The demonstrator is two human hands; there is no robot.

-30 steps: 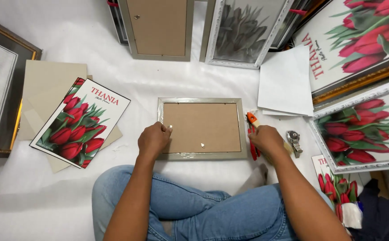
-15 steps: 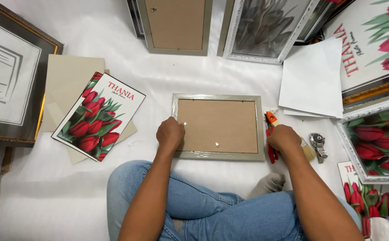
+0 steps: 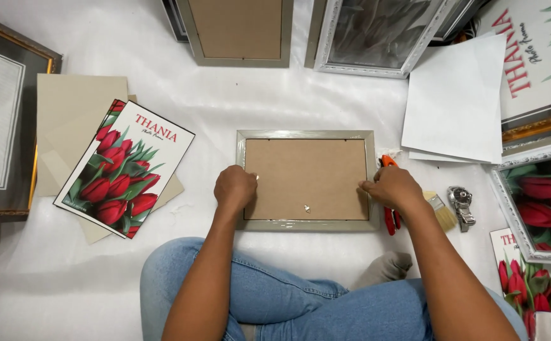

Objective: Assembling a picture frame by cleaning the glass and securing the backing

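Frame, silver-edged, lying face down with its brown backing board up, just ahead of the person's knees. Left hand: over half a second it has shifted little, fingers curled together and pressing the frame's left edge. Right hand: now moved onto the frame's right edge, fingertips pinched there; it has left the red pliers lying right of the frame. Brush beyond the pliers. Tulip print well left of the frame. Both sides of the backing appear held down.
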